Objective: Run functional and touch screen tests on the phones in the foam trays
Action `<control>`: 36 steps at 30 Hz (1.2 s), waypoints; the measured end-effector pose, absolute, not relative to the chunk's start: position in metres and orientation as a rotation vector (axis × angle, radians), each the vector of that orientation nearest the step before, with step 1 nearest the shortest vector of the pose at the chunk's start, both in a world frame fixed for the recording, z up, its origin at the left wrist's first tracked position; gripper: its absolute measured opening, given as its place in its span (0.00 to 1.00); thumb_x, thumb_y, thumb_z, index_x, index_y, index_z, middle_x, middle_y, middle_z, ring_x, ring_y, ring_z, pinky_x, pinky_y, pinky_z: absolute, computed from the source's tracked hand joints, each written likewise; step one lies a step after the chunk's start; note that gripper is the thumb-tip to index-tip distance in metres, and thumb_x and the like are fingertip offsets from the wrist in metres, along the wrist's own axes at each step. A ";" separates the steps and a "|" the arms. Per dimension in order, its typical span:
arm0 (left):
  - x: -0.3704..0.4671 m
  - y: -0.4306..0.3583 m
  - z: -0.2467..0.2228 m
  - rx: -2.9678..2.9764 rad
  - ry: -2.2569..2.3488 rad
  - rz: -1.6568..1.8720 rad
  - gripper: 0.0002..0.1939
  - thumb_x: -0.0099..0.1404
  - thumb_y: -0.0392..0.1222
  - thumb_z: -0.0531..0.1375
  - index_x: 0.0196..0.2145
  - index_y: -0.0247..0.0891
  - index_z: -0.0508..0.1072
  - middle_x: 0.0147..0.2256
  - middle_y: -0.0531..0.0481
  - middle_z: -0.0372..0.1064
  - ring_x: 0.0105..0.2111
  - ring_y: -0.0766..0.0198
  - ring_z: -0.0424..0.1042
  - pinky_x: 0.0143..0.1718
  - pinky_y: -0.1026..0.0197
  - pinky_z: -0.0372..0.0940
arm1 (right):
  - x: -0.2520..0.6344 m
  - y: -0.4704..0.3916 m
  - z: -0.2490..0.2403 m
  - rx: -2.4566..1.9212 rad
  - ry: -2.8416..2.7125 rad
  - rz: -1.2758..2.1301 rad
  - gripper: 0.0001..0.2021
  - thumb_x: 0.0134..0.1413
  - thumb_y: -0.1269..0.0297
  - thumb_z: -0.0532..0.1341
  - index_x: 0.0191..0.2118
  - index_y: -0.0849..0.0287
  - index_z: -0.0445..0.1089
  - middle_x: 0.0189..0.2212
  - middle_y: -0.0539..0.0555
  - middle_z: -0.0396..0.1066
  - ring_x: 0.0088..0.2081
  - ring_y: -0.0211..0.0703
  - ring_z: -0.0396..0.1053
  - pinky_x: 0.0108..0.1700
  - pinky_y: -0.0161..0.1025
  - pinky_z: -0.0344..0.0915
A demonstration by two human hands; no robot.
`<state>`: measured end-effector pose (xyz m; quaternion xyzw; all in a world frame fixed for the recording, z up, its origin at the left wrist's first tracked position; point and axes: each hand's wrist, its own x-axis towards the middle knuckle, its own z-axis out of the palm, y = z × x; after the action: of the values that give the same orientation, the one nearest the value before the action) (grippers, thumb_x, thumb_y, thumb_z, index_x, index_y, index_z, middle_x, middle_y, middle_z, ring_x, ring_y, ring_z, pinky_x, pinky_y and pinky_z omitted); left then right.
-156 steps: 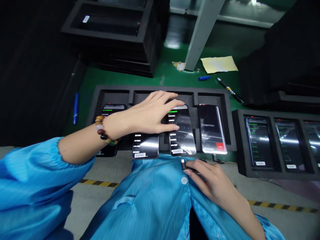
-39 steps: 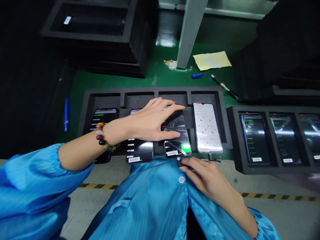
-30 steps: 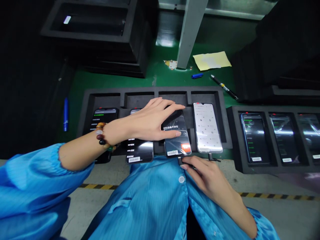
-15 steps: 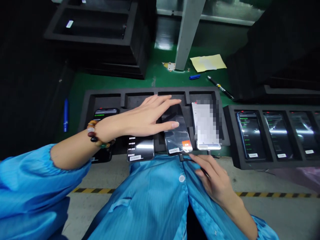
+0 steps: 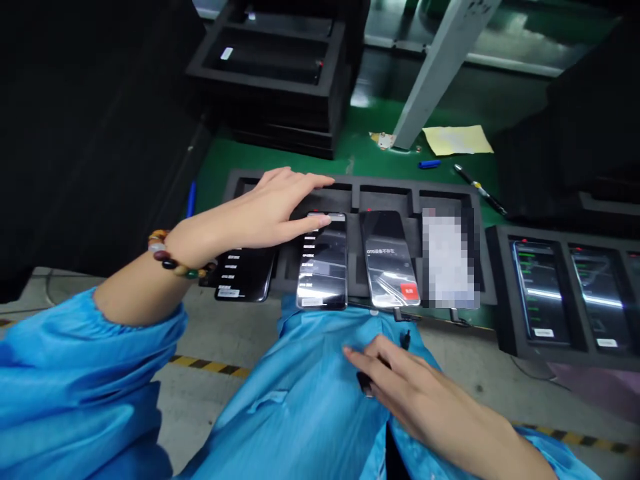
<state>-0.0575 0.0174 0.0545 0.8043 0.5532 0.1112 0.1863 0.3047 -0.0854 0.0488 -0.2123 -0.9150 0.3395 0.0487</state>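
Left hand (image 5: 260,210) spread open over a glossy black glass phone (image 5: 325,267), likely stiff, slippery, best held by its edges; right hand's (image 5: 420,393) fingers grasp, seemingly, a small black plug (image 5: 366,385).

Glossy glass-like phone screens (image 5: 321,267) in matt black foam-like tray (image 5: 357,183) (sleeves (image 5: 135,340) satiny blue cloth).

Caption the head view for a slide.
Left hand spread over phones in a black tray, right hand holding a small dark item before a blue smock.
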 end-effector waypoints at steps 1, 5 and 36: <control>-0.060 0.013 0.054 2.270 1.553 0.312 0.39 0.76 0.68 0.54 0.75 0.45 0.60 0.68 0.41 0.69 0.65 0.40 0.67 0.72 0.35 0.54 | 0.299 -0.085 0.046 -0.570 -2.810 0.986 0.23 0.84 0.59 0.46 0.71 0.60 0.66 0.44 0.55 0.78 0.42 0.43 0.81 0.40 0.38 0.79; -0.067 -0.001 0.053 2.305 1.530 0.318 0.38 0.76 0.68 0.55 0.73 0.44 0.63 0.72 0.39 0.63 0.72 0.40 0.61 0.75 0.35 0.50 | 0.278 -0.083 0.035 -0.535 -2.832 0.890 0.19 0.84 0.55 0.47 0.61 0.59 0.70 0.35 0.49 0.80 0.33 0.41 0.80 0.33 0.39 0.70; -0.054 0.001 0.043 2.274 1.452 0.228 0.42 0.75 0.71 0.54 0.74 0.39 0.62 0.65 0.40 0.73 0.66 0.48 0.70 0.79 0.41 0.39 | 0.237 -0.074 0.029 -0.755 -2.930 0.585 0.19 0.84 0.58 0.47 0.40 0.56 0.68 0.29 0.48 0.77 0.25 0.42 0.75 0.27 0.45 0.44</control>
<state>-0.0539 0.0007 0.0430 0.8201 0.5237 0.0824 0.2154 0.2365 -0.0738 0.0289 -0.2450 -0.9503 0.1898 0.0299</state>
